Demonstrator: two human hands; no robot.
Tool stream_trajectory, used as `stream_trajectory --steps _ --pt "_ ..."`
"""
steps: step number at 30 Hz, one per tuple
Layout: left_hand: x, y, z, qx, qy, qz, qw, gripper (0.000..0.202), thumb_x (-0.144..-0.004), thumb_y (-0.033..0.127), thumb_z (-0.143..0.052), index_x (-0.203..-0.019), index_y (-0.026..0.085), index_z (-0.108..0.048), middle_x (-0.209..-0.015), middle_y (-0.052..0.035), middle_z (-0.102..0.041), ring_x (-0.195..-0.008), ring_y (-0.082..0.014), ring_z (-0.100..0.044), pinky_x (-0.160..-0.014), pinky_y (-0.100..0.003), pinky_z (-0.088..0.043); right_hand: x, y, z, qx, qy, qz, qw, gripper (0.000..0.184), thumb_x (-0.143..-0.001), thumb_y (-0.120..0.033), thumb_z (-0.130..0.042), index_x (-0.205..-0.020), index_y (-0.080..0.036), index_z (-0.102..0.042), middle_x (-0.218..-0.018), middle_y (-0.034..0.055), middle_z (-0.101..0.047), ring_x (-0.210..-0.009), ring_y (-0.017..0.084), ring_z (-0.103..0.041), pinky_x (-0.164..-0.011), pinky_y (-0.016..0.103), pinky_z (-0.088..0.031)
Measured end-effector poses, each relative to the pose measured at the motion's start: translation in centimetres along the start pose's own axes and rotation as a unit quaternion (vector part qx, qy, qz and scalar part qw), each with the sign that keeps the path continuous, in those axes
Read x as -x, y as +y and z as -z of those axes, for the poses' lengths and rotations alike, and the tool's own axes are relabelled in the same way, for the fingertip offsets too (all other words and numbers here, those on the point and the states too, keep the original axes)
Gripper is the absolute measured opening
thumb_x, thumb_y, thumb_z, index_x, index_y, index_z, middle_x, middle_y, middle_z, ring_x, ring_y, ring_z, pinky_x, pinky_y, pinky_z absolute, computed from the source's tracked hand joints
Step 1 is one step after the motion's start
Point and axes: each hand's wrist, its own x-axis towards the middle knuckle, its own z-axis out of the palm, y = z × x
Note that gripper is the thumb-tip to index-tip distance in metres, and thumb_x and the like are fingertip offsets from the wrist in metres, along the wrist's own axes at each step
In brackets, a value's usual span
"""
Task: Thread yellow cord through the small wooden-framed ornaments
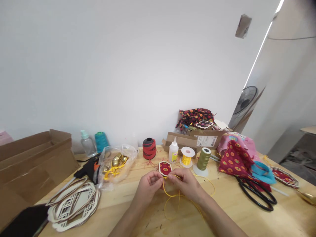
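Note:
My left hand (149,184) and my right hand (185,182) meet over the middle of the wooden table, thumbs and forefingers pinched on a yellow cord (170,195). Loops of the cord hang below my fingers and trail onto the tabletop. Just beyond my fingertips is a small pendant (165,168), a pale frame around red patterned fabric. Whether the cord is tied to it, I cannot tell. Behind it stand a white glue bottle (173,152), a spool of yellow cord (187,158) and an olive thread cone (203,159).
A red thread spool (149,148) stands near the wall. On the left are a cardboard box (37,164), a plastic bag of golden bells (117,164), a black glue gun (87,171) and stacked wooden frames (74,205). Black-handled scissors (258,197) and red fabric (235,161) lie right.

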Motion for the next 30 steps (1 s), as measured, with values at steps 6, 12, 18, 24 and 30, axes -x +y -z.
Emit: stream_trajectory --steps 6,12,18,24,30 --pt "0.1 -0.3 0.1 -0.068 -0.012 -0.013 0.998 0.011 -0.064 0.021 -0.057 -0.071 0.014 -0.062 -0.063 -0.0004 -0.063 -0.056 -0.0119 -0.053 -0.054 -0.020 -0.039 -0.1 0.3 -0.3 0.012 0.029 -0.015 0.999 0.030 -0.081 -0.028 -0.039 -0.062 -0.014 -0.057 -0.055 -0.0017 -0.051 -0.054 0.010 -0.045 -0.048 0.019 -0.033" --pt "0.5 -0.2 -0.3 -0.101 -0.027 0.002 0.995 0.016 -0.065 0.019 -0.055 -0.074 0.013 -0.066 -0.059 -0.0001 -0.063 -0.056 -0.0127 -0.053 -0.053 -0.021 -0.039 0.0 0.2 -0.6 0.031 0.036 -0.003 0.999 0.030 -0.080 -0.025 -0.041 -0.055 -0.014 -0.053 -0.050 -0.0033 -0.044 -0.049 0.008 -0.040 -0.045 0.017 -0.031" --pt "0.2 -0.2 -0.2 -0.050 -0.062 0.031 0.996 0.021 -0.067 0.028 -0.057 -0.077 0.012 -0.067 -0.063 -0.0024 -0.065 -0.061 -0.0149 -0.056 -0.058 -0.023 -0.041 0.1 0.1 -0.7 0.027 0.036 0.009 0.999 0.027 -0.080 -0.022 -0.040 -0.060 -0.015 -0.058 -0.054 -0.0020 -0.052 -0.052 0.009 -0.044 -0.047 0.018 -0.034" --pt "0.0 -0.4 0.2 0.038 -0.080 0.091 0.992 0.024 -0.063 0.031 -0.063 -0.076 0.012 -0.067 -0.066 -0.0043 -0.067 -0.062 -0.0154 -0.059 -0.062 -0.026 -0.043 0.1 -0.3 -0.5 0.012 0.021 0.032 0.999 0.025 -0.079 -0.021 -0.042 -0.065 -0.015 -0.061 -0.059 0.0002 -0.058 -0.055 0.010 -0.049 -0.051 0.019 -0.037" --pt "0.7 0.4 -0.4 0.170 -0.112 0.123 0.971 0.022 -0.069 0.025 -0.058 -0.082 0.009 -0.066 -0.075 -0.0107 -0.069 -0.070 -0.0186 -0.062 -0.067 -0.028 -0.045 0.2 -0.7 -0.1 0.027 0.033 0.092 0.995 0.021 -0.079 -0.021 -0.043 -0.073 -0.017 -0.063 -0.065 0.0022 -0.062 -0.060 0.012 -0.052 -0.058 0.023 -0.040"
